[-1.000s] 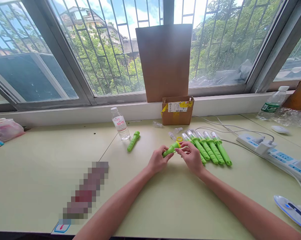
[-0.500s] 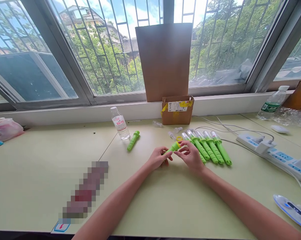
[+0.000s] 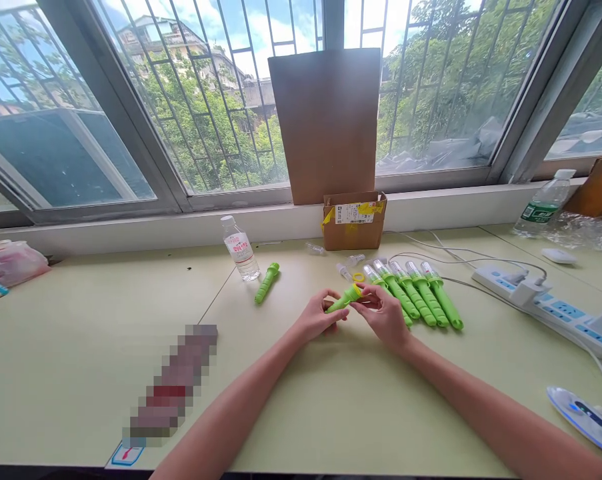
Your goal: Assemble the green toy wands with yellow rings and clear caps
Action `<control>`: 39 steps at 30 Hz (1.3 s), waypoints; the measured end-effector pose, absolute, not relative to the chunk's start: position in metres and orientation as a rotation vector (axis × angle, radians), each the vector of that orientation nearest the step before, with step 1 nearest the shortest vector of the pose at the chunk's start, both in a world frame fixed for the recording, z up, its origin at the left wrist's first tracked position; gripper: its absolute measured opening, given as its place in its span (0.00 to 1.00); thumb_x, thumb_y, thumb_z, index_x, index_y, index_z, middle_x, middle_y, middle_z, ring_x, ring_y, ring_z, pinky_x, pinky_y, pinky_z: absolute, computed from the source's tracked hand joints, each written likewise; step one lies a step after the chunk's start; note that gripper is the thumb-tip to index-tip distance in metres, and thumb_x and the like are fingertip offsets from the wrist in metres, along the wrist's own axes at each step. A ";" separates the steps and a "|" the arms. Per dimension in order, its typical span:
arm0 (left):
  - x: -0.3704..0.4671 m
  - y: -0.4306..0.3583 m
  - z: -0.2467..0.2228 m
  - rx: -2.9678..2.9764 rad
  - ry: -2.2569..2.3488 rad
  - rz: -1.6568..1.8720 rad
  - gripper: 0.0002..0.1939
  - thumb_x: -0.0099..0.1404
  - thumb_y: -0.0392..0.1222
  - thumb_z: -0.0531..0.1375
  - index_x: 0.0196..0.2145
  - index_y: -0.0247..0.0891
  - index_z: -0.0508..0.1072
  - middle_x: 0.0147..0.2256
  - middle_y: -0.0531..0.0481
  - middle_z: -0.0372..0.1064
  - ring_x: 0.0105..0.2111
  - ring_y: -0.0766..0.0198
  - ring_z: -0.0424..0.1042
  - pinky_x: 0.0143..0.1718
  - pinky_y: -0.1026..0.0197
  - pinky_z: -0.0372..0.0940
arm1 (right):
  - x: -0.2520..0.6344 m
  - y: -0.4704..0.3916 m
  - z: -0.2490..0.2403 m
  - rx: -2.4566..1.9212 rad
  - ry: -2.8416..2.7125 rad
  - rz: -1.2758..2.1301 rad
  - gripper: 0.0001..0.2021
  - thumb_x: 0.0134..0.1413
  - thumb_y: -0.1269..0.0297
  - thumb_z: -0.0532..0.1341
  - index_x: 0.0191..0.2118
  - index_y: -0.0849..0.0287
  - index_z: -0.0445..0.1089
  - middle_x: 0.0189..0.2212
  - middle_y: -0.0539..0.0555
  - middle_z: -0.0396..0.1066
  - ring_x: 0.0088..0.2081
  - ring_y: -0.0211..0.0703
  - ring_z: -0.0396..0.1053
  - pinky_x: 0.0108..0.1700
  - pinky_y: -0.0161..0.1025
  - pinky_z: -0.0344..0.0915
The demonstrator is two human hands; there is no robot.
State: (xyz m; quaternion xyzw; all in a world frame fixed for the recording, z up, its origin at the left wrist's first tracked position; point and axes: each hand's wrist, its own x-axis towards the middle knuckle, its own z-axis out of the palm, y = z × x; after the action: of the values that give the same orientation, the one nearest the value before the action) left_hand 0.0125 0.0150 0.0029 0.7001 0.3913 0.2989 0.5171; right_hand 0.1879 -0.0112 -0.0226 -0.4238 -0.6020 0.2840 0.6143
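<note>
A green plastic handle [image 3: 339, 303] with a yellow ring [image 3: 357, 291] at its far end is held just above the table. My left hand [image 3: 315, 316] is closed around its lower part. At the ringed end, the fingers of my right hand [image 3: 385, 316] pinch the handle; their tips partly cover it. Just right of my right hand lie several green handles with clear tops [image 3: 423, 300], side by side. Another green handle [image 3: 267, 283] lies alone to the left. Behind my hands are a loose yellow ring [image 3: 358, 277] and clear plastic caps [image 3: 344, 271].
A water bottle [image 3: 240, 249] stands at the back left, a small cardboard box [image 3: 353, 233] at the back middle. On the right are a power strip [image 3: 555, 310] with cables, a white oval device [image 3: 583, 420] and another bottle [image 3: 543, 207]. A blurred-out item [image 3: 173, 387] lies front left.
My left fingers have shifted slightly on the green handle, showing more of its lower part. My right fingers stay at the ringed end. The view has moved a little.
</note>
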 end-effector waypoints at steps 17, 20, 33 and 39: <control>0.011 0.018 -0.016 2.251 1.284 1.103 0.14 0.60 0.52 0.58 0.33 0.38 0.73 0.23 0.53 0.70 0.20 0.70 0.62 0.25 0.67 0.57 | 0.187 -0.012 -0.024 -1.042 -1.312 0.725 0.18 0.44 0.55 0.66 0.36 0.56 0.59 0.49 0.60 0.67 0.34 0.46 0.74 0.28 0.40 0.72; 0.011 0.020 -0.014 2.121 1.217 1.066 0.15 0.59 0.53 0.58 0.30 0.36 0.72 0.22 0.53 0.69 0.21 0.70 0.62 0.24 0.67 0.56 | 0.187 -0.011 -0.027 -1.041 -1.299 0.722 0.16 0.46 0.55 0.66 0.35 0.56 0.60 0.48 0.60 0.68 0.36 0.46 0.74 0.32 0.42 0.73; 0.012 0.019 -0.002 1.789 1.089 0.918 0.17 0.50 0.51 0.65 0.31 0.38 0.65 0.18 0.60 0.63 0.15 0.75 0.55 0.17 0.70 0.51 | 0.187 -0.010 -0.027 -1.047 -1.289 0.655 0.15 0.45 0.56 0.66 0.34 0.57 0.60 0.45 0.59 0.70 0.32 0.44 0.74 0.33 0.43 0.74; 0.012 0.019 -0.001 1.665 1.099 0.872 0.17 0.52 0.52 0.64 0.28 0.36 0.65 0.23 0.52 0.71 0.14 0.74 0.60 0.15 0.70 0.53 | 0.191 -0.009 -0.024 -1.106 -1.387 0.623 0.16 0.46 0.55 0.65 0.37 0.57 0.61 0.42 0.57 0.69 0.31 0.44 0.73 0.29 0.40 0.72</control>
State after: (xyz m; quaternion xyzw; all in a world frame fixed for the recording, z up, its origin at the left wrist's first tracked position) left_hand 0.0115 0.0191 -0.0012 0.6776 0.4472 0.3547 0.4637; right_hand 0.1908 -0.0088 -0.0240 -0.4752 -0.5958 0.2677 0.5896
